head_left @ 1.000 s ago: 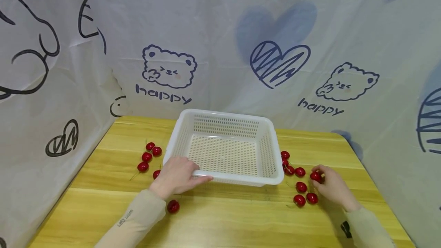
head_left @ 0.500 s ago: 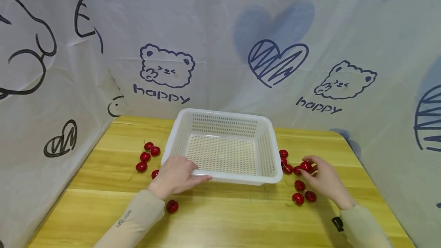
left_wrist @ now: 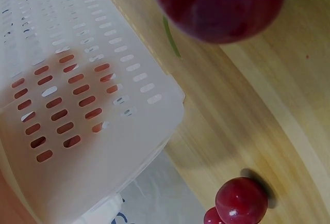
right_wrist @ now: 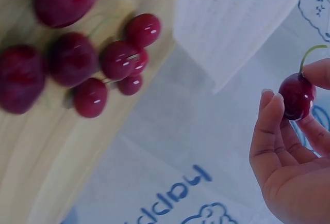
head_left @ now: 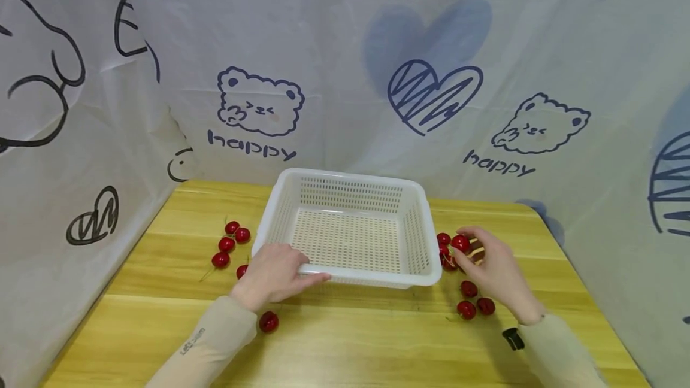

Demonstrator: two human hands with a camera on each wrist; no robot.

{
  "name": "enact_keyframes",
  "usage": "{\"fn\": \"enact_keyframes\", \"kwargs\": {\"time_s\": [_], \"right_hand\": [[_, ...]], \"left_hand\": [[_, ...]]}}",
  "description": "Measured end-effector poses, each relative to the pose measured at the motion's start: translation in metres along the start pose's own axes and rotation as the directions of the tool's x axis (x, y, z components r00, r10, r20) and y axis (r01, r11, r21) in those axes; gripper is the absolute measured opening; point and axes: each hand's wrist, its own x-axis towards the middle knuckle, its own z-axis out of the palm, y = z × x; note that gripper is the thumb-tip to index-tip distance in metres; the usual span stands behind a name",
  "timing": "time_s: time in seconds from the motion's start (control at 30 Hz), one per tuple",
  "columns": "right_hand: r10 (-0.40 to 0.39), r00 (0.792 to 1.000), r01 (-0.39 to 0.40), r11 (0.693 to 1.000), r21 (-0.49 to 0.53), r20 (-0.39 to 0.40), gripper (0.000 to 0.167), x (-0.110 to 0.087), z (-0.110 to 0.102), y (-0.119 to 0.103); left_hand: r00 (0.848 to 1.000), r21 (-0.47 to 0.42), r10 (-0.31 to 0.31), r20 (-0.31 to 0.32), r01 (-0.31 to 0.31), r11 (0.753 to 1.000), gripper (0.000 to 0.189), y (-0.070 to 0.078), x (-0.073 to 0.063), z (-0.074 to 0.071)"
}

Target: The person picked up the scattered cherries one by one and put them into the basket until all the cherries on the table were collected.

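Note:
My left hand [head_left: 275, 275] grips the front left rim of a white perforated plastic basket [head_left: 372, 278], thumb along the outside and fingers over the edge. Through the slots in the left wrist view, those fingers show inside the basket wall [left_wrist: 129, 146]. To the right of the basket, my right hand [head_left: 497, 268] pinches a dark red cherry [right_wrist: 296, 96] between thumb and fingertips, its green stem curving up. In the head view that cherry [head_left: 460, 243] overlaps a cluster of cherries [head_left: 443, 239] beside the basket's right wall. The basket holds nothing.
Three cherries [head_left: 466, 309] lie on the wooden table [head_left: 366, 340] in front of the right hand. Several more [head_left: 220, 260] lie left of the basket, and a single cherry [head_left: 268, 321] sits near the left sleeve. A printed cloth [head_left: 345, 76] hangs behind the table.
My right hand has carried the pinched cherry leftward and away from me, from the right side of the table towards the basket. The left hand has kept its grip on the rim.

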Motion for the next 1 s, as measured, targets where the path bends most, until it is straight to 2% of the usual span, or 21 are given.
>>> {"fn": "enact_keyframes", "kwargs": {"time_s": [0.2,0.63,1.0], "right_hand": [[-0.068,0.997,0.069,0.998,0.011,-0.032,0.036,0.013,0.007,-0.015],[-0.167,0.986,0.167,0.985,0.039,-0.008,0.033,0.046,0.032,-0.043],[-0.194,0.976,0.191,0.981,0.033,0.096,0.033,0.064,0.052,-0.048]], "left_hand": [[1.000,0.015,0.012,-0.014,-0.012,1.000,0.054,-0.001,0.000,0.001],[1.000,0.006,0.016,-0.021,-0.016,1.000,0.051,-0.001,0.000,-0.001],[1.000,0.005,0.011,-0.012,-0.011,1.000,0.051,0.000,0.000,-0.002]]}}
